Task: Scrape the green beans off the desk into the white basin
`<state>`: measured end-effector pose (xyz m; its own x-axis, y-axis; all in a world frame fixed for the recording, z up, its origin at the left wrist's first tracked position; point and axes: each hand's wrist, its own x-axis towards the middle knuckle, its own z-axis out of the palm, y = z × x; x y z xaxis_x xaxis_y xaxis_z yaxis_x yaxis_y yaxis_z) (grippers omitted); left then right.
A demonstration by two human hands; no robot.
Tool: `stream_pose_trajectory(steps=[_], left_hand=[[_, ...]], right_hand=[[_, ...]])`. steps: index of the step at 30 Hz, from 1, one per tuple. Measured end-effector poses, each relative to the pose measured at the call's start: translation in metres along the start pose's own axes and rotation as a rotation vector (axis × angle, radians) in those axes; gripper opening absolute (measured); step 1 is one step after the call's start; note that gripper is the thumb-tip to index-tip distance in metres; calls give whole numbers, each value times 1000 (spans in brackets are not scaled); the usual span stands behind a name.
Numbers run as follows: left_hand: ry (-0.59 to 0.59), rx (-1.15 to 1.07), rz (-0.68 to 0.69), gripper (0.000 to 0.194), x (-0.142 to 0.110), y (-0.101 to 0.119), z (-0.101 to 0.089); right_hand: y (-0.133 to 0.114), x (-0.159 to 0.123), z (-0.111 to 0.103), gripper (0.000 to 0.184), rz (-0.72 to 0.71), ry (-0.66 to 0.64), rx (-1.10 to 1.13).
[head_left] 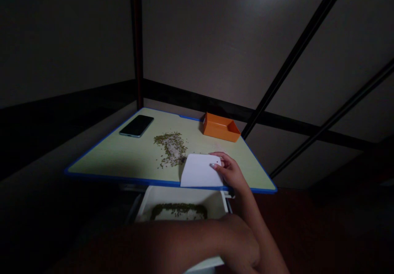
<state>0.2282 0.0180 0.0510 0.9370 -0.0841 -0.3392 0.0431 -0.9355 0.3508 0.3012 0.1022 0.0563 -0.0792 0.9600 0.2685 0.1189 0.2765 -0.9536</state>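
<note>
My right hand grips a flat white scraper card that stands on the pale green table near its front edge, just right of a small heap of green beans mixed with white grains. Below the table's front edge, my left hand is closed on the right side of a white tray. The tray has more of the green beans and white grains in it. My left forearm crosses the bottom of the view and hides the tray's near part.
A dark phone lies at the table's far left. An orange tray sits at the far right corner. The table has a blue rim. Dark panels and black frame bars stand behind it.
</note>
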Motion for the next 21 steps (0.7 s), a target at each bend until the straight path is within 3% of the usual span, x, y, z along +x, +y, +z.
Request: stream_pose_trajectory(steps=[3,7,11,16,21], left_hand=[[50,4,7,50,0,-1,2],[22,-13,25,46,0,-2,2],[-3,-14,8,42,-1,-1,-3],[-90,-10,-7,36,3,-1,-4],[-91,2,-2,33,6,-4,2]], right_hand=[[3,1,-2,45,-9,129,26],[11,3,-7,49,-83,381,-61],[17,4,-10,49,-128,539,-155],[14,3,-10,56,-110,629,-131],[9,0,-6,30,-137,585,-122]])
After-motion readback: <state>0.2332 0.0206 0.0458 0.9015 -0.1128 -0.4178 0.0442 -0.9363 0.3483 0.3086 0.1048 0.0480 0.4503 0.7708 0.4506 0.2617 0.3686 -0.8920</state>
